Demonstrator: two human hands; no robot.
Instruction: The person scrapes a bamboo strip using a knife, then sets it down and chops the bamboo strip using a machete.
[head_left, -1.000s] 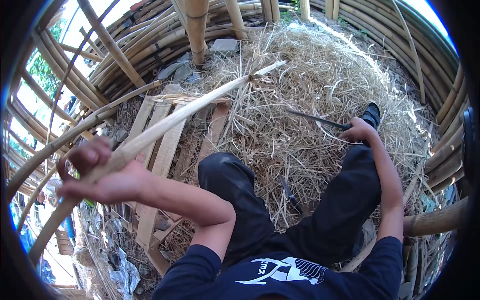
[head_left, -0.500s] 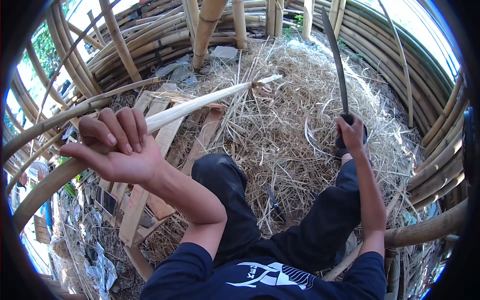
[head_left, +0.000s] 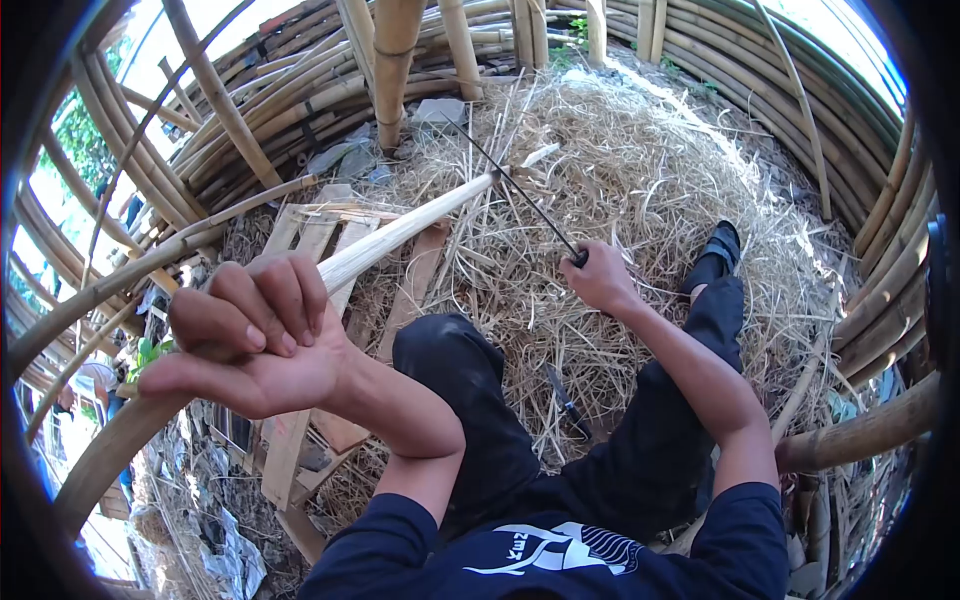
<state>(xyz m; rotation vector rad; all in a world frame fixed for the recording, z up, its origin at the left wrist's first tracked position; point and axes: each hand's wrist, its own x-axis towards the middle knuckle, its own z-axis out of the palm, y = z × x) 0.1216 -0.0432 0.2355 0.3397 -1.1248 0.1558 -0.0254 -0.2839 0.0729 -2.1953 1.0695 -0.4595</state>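
A long bamboo pole (head_left: pixel 400 228) slants from the lower left up to the middle, its far part pale and stripped, with a dark node near the tip. Around its thicker part my left hand (head_left: pixel 255 340) is closed, fingers curled over it. My right hand (head_left: pixel 602 277) grips the black handle of a long thin-looking machete (head_left: pixel 522 197). The blade points up and left and crosses the pole at the node; whether it touches cannot be made out. A smaller knife (head_left: pixel 568 403) lies on the shavings between my legs.
Pale shavings (head_left: pixel 640 150) cover the ground ahead. A wooden pallet (head_left: pixel 405 290) lies under the pole at left. Stacked bamboo (head_left: pixel 770 90) lines the back and right, and an upright post (head_left: pixel 392 70) stands at the back. A thick bamboo (head_left: pixel 865 425) juts in at right.
The machete went from low at the right to raised upright, then came down leftward across the pole. My left hand stays closed round the pole.
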